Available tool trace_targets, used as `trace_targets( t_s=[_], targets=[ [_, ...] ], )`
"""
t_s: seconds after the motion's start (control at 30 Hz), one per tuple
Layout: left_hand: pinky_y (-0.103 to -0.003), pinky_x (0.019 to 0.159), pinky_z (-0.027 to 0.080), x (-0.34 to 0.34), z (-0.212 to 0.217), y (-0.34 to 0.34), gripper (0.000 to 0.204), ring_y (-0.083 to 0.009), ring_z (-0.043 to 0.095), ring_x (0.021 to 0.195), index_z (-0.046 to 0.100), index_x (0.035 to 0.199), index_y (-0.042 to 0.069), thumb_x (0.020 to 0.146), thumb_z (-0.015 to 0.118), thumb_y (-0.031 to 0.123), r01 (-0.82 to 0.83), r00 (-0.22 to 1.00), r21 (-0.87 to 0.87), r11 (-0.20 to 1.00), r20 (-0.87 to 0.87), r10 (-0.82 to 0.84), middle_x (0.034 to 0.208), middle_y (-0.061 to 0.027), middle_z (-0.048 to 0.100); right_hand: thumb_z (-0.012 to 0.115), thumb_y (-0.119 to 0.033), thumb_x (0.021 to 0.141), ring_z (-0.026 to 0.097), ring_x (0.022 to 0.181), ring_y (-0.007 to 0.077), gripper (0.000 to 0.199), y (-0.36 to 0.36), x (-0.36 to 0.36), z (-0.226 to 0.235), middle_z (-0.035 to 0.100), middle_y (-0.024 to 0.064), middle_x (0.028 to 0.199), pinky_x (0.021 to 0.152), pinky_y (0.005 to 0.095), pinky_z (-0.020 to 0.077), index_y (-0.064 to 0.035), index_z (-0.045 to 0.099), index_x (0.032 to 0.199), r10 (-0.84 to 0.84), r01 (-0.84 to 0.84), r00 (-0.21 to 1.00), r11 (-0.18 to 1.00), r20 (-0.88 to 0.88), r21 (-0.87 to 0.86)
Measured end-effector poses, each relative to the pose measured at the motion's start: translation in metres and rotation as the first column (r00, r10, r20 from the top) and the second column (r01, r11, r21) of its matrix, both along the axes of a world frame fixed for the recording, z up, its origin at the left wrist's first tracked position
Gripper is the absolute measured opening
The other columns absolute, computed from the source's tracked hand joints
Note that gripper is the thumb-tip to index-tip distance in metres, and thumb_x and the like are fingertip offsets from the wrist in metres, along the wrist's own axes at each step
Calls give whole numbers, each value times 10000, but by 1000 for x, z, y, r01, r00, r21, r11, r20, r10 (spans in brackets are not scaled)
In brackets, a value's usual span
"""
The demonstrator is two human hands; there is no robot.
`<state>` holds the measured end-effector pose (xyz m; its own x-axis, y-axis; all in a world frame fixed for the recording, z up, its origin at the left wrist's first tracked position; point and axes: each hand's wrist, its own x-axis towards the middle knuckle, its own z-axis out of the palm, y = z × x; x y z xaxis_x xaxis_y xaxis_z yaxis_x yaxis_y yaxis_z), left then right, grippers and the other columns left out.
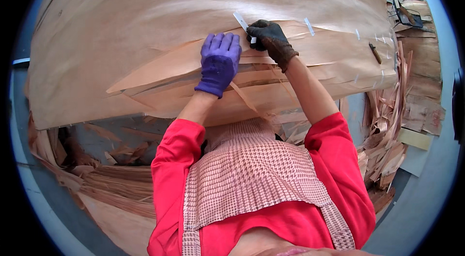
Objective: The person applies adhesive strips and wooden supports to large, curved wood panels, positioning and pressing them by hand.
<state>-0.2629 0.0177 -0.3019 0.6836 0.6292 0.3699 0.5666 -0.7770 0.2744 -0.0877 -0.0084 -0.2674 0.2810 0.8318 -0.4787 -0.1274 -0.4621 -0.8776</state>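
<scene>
A large sheet of thin wood veneer [145, 8] spreads in front of me, with a long split and loose, lighter veneer strips [164, 69] along its near side. My left hand [220, 62], in a purple glove, lies flat on the split area with its fingers stretched out. Just right of it, my right hand [269, 38], in a dark, worn glove, is closed in a pinch on a strip of whitish tape [240, 20]. One end of this tape reaches onto the veneer beyond the fingertips; a pale bit also shows under the fingers.
More tape pieces [309, 26] are stuck on the veneer to the right, near a small brown-handled tool [375, 53]. Veneer scraps [387, 110] pile up at the right, and long offcuts [118, 183] lie at lower left. A black stand-like object [408, 15] is at far right.
</scene>
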Motion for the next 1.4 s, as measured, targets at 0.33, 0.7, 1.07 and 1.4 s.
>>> trace_targets(
  t_s=[0.33, 0.7, 1.07, 1.4],
  targets=[
    [-424, 963, 414, 22, -7, 48, 364, -319, 519, 1135, 587, 1126, 41, 790, 629, 175, 111, 988, 22, 994, 103, -113, 1207, -138, 566, 634, -166, 828, 558, 503, 124, 166, -6, 9, -3, 605, 64, 619, 463, 243, 436, -6, 632, 786, -35, 35, 999, 999, -1, -26],
    [-419, 858, 478, 27, -14, 46, 291, -318, 562, 1039, 597, 1063, 77, 779, 566, 22, 94, 968, -64, 994, 237, -76, 1145, -121, 588, 611, -159, 815, 531, 479, 110, 149, -7, 12, 5, 581, 49, 591, 425, 227, 373, -27, 634, 751, 6, -3, 999, 997, 39, -80],
    [-415, 876, 471, 33, -1, 46, 444, -317, 553, 1067, 561, 1134, 101, 718, 710, 147, 203, 951, -82, 976, 256, -176, 1194, -125, 557, 618, -152, 805, 564, 500, 130, 144, -3, 17, -9, 598, 59, 609, 455, 233, 430, -14, 655, 790, 51, -43, 995, 995, 81, -95],
    [-419, 927, 439, 31, -11, 43, 419, -294, 542, 1107, 569, 1167, 101, 754, 642, 99, 229, 945, -20, 973, 243, -218, 1226, -97, 564, 618, -175, 821, 576, 509, 133, 176, -3, 17, -9, 610, 66, 632, 456, 234, 435, -2, 653, 821, 17, -13, 999, 994, 34, -112]
  ],
)
